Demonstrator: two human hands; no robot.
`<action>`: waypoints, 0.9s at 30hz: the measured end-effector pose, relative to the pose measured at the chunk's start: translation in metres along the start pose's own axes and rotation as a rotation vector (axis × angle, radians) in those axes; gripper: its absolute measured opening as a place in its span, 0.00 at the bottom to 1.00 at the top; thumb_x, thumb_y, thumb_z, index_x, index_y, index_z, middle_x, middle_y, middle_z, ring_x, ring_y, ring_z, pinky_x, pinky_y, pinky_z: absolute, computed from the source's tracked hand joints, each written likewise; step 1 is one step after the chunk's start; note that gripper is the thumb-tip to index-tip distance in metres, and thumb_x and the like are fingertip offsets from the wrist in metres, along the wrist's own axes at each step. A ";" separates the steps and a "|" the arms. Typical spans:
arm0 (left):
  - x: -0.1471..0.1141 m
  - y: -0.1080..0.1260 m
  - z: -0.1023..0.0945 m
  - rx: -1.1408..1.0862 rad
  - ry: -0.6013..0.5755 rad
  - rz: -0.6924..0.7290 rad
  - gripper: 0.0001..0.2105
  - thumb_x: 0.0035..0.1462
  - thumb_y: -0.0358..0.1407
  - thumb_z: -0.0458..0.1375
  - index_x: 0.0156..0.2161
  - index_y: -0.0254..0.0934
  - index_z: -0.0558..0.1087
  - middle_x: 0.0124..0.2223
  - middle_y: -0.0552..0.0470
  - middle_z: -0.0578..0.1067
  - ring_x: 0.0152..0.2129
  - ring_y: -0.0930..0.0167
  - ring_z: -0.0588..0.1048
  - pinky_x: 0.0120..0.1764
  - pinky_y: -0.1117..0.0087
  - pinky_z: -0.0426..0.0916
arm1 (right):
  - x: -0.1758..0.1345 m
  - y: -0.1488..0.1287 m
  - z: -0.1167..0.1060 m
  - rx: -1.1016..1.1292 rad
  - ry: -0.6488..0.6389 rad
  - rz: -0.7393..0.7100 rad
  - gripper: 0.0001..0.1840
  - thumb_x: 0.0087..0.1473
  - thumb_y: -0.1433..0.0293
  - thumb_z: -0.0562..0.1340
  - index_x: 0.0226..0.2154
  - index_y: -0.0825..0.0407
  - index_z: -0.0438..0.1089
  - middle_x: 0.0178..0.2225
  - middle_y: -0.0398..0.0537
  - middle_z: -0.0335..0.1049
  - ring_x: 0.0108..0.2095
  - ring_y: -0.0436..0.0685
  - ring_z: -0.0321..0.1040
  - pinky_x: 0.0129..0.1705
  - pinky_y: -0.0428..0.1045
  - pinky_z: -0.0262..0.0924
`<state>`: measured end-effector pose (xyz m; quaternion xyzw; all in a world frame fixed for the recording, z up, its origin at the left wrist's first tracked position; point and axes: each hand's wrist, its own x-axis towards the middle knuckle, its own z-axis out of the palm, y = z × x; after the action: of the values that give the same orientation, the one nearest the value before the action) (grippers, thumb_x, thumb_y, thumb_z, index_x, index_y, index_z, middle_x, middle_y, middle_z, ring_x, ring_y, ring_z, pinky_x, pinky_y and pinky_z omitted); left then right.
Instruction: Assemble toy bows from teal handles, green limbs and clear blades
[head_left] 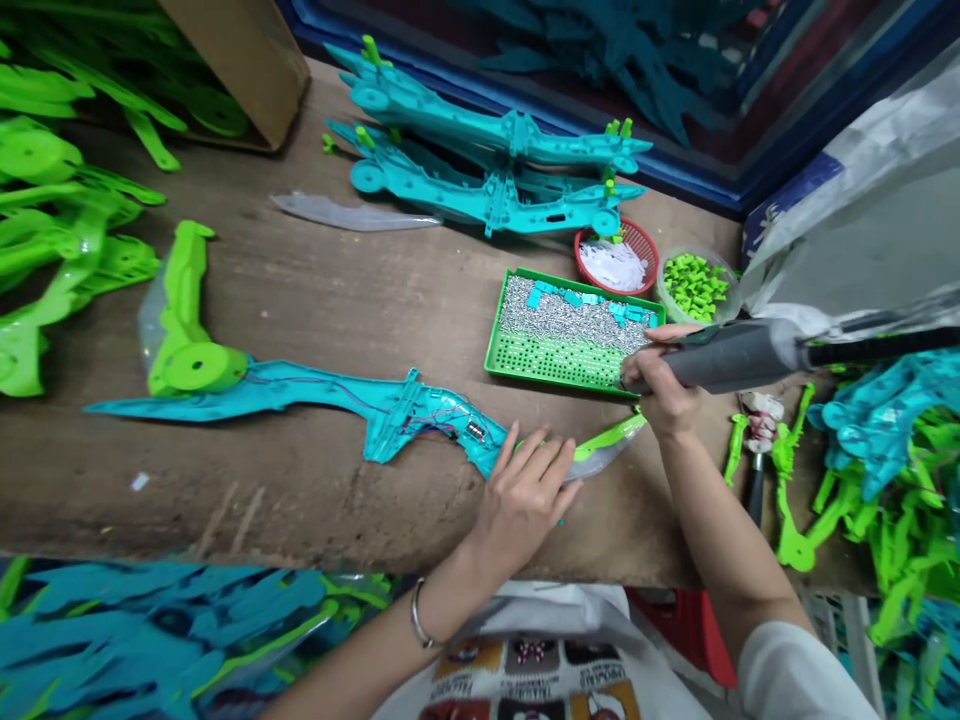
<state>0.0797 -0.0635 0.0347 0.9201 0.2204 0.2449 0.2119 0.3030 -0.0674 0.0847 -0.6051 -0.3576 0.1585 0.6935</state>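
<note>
Across the bench lies a turquoise plastic toy bow half-shell (pixel 315 385) with thin wires and a small spring-like part in it. A bright green limb (pixel 199 355) with a round hub and clear blade joins its left end. My left hand (pixel 525 490) lies flat over the right end, fingers stretched, beside a green-and-clear limb (pixel 611 440). My right hand (pixel 664 385) is wrapped round a grey electric screwdriver (pixel 739 355), its tip hidden by the fingers. Just behind that hand sits a green perforated tray (pixel 555 360) of small screws and turquoise pieces.
Two turquoise shells (pixel 480 195) lie at the back near a clear blade (pixel 352 212). A red basket (pixel 651 250) holds white pieces; a tub (pixel 731 300) holds green ones. Green parts (pixel 67 220) crowd the left, a cardboard box (pixel 255 70) behind. A black-handled tool (pixel 755 485) lies right.
</note>
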 end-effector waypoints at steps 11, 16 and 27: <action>-0.001 0.000 0.000 0.004 0.003 0.017 0.19 0.62 0.35 0.64 0.57 0.35 0.74 0.53 0.43 0.80 0.56 0.57 0.75 0.64 0.45 0.64 | -0.029 -0.023 -0.048 0.024 0.182 -0.085 0.12 0.52 0.71 0.68 0.39 0.48 0.70 0.19 0.34 0.66 0.18 0.52 0.64 0.27 0.52 0.65; 0.000 0.000 0.000 0.008 -0.003 0.015 0.19 0.62 0.35 0.64 0.57 0.35 0.74 0.53 0.44 0.80 0.56 0.57 0.75 0.64 0.45 0.64 | -0.033 -0.008 -0.053 -0.001 0.211 -0.062 0.12 0.52 0.70 0.68 0.39 0.48 0.69 0.19 0.33 0.66 0.18 0.52 0.64 0.28 0.51 0.65; -0.001 0.000 -0.001 0.008 -0.004 0.008 0.19 0.62 0.36 0.64 0.57 0.34 0.74 0.52 0.42 0.80 0.56 0.57 0.75 0.65 0.45 0.63 | -0.024 0.001 -0.072 -0.120 -0.155 0.102 0.13 0.51 0.60 0.71 0.32 0.46 0.68 0.21 0.38 0.67 0.21 0.53 0.66 0.26 0.52 0.64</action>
<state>0.0788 -0.0639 0.0356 0.9223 0.2172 0.2431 0.2076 0.3366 -0.1351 0.0756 -0.6488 -0.3878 0.2180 0.6173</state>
